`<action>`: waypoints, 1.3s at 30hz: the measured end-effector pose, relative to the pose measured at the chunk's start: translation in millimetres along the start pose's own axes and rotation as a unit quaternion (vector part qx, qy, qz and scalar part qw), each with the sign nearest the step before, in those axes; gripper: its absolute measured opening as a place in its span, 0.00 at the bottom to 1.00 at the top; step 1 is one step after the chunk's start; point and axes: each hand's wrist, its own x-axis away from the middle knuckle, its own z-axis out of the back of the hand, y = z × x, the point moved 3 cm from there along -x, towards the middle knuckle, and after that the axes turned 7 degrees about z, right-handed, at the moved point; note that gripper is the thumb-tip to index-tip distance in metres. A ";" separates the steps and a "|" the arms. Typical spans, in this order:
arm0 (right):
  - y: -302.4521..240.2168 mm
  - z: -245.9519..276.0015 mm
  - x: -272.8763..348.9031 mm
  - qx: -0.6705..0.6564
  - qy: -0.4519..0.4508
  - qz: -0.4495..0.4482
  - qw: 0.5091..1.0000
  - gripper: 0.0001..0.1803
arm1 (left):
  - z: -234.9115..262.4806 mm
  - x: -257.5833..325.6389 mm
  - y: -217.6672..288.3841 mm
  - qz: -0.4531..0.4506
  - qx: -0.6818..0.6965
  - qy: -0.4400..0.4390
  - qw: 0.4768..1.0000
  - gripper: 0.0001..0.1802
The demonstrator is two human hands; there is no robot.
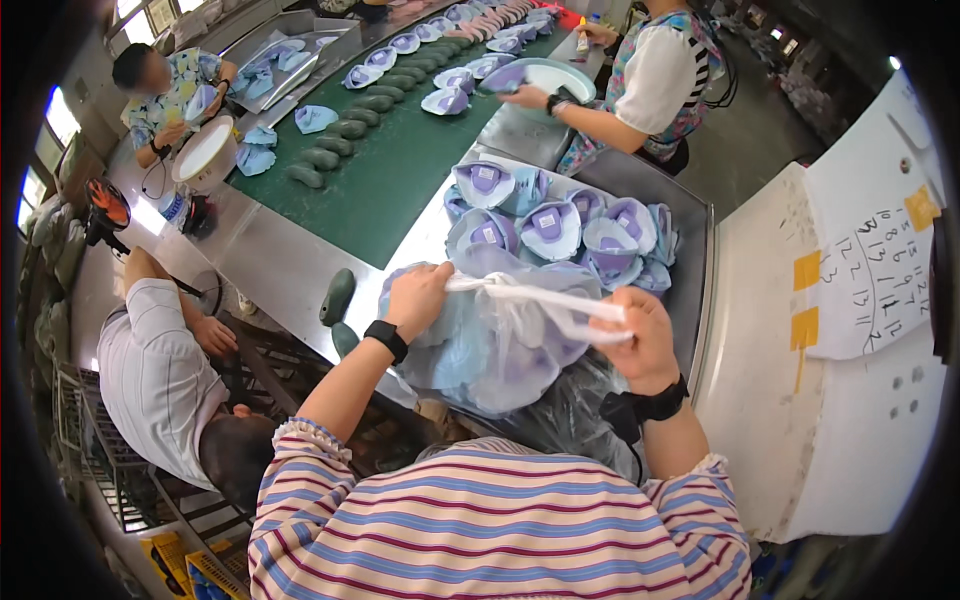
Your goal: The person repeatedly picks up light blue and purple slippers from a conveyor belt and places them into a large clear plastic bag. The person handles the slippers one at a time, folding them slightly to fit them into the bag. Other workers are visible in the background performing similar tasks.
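A clear plastic bag (470,355) full of pale blue and purple pieces, like shoe uppers, stands at the table edge in front of me. A white strip (555,298) is knotted around its gathered neck. My left hand (418,298) is closed on the strip's left end, close to the knot. My right hand (640,338) grips the looped right end, and the strip stretches between both hands. Just beyond the bag lies a pile of loose blue and purple shoe uppers (550,230). Some of the bag's contents are blurred by the plastic.
A green conveyor belt (370,215) carries rows of green shoe lasts (347,129) and uppers. Two more lasts (338,296) lie left of the bag. Co-workers sit at far left (185,95), stand at right (655,85) and bend at near left (160,365). A white board (780,360) stands right.
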 end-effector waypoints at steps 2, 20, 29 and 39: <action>-1.1 11.9 -11.6 -0.029 -0.024 0.068 0.997 0.11 | 7.7 -2.1 6.6 -0.056 -0.013 0.057 0.997 0.10; 22.3 53.4 -55.1 0.734 0.059 0.179 0.652 0.15 | 68.9 -6.0 24.8 -0.111 0.027 0.055 0.992 0.09; 59.6 159.5 -36.2 0.750 0.103 0.240 0.608 0.23 | 43.3 15.9 -33.6 -0.008 0.130 0.290 0.948 0.05; 67.0 162.3 -54.4 0.926 -0.064 -0.066 0.367 0.09 | 115.0 14.1 -19.6 -0.095 0.479 0.066 0.870 0.09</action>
